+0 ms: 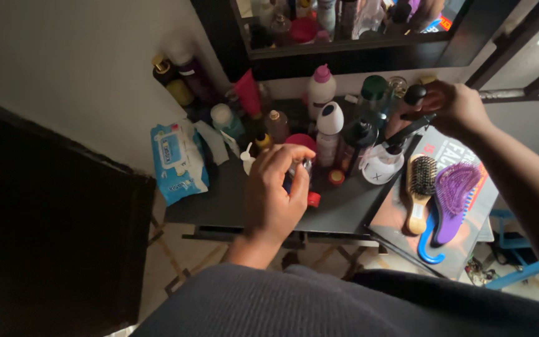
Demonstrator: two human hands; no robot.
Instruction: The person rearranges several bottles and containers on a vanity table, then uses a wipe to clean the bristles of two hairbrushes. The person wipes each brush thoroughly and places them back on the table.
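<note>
My left hand (274,190) hovers over the front of a dark dressing table (226,200), its fingers pinched around a small clear bottle (305,167) beside a red-capped jar (301,142). My right hand (453,107) reaches to the back right and grips a dark bottle with a black cap (414,95). A black pump bottle (360,134) and a white round container (382,165) stand just below that hand.
Many bottles crowd the tabletop under a mirror (344,19). A blue pack of wipes (176,162) lies at the left edge. A wooden hairbrush (420,187), purple brush (453,196) and blue brush (430,246) rest on a dark board at right.
</note>
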